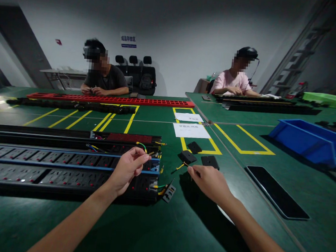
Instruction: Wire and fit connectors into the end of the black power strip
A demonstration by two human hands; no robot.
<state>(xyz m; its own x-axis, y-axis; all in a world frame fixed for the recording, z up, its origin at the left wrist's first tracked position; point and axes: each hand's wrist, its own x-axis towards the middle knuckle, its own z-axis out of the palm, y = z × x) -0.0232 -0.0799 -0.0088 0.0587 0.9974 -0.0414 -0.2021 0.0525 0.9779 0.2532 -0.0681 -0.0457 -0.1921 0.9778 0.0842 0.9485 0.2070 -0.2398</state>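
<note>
My left hand [129, 169] is closed in a pinch above the right ends of the power strips [88, 160]. A small thin piece [151, 154] shows at its fingertips, too small to name. My right hand [210, 182] is closed, fingers curled, over the table right of the strips. What it holds, if anything, is hidden. At its fingertips is a short yellow wire [180, 166], and I cannot tell whether they touch. Black square end plates [187, 156] lie just beyond. A grey socket plate [169, 193] leans at the near strip's end, beside a green-yellow wire [159, 187].
A phone [276, 192] and a blue bin [313, 142] are at right. Paper labels [191, 131] lie on the green table [158, 235]. Farther back are a red rail [111, 99] and black strips [272, 105]. Two people [106, 75] sit across the table.
</note>
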